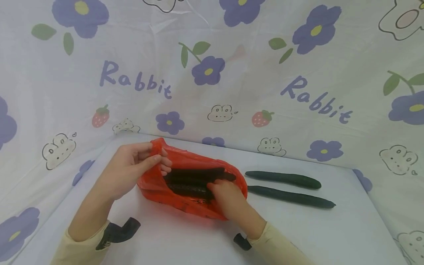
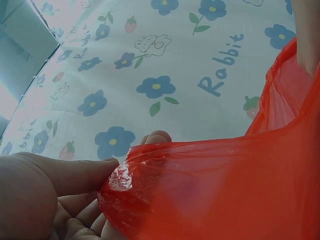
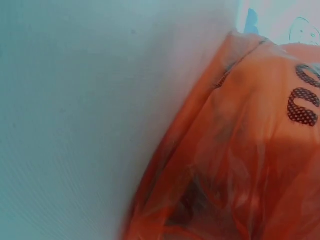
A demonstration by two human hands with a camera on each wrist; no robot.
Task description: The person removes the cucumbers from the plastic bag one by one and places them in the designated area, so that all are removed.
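Observation:
A red plastic bag (image 1: 185, 209) lies on its side, its mouth held wide. My left hand (image 1: 127, 167) pinches the bag's rim at the left; in the left wrist view the thumb and fingers (image 2: 82, 175) hold the thin red film (image 2: 215, 185). Dark green cucumbers (image 1: 195, 173) lie side by side inside. My right hand (image 1: 226, 195) reaches in over the near rim and grips a cucumber (image 1: 190, 190) at its right end; its fingertips are partly hidden. In the right wrist view, the bag's printed outside (image 3: 250, 150) covers that hand.
Two more cucumbers, a far one (image 1: 285, 179) and a near one (image 1: 293, 197), lie on the white table (image 1: 185, 246) right of the bag. A cloth printed with flowers and rabbits (image 1: 245, 84) hangs behind. Black straps (image 1: 119, 232) sit at the wrists.

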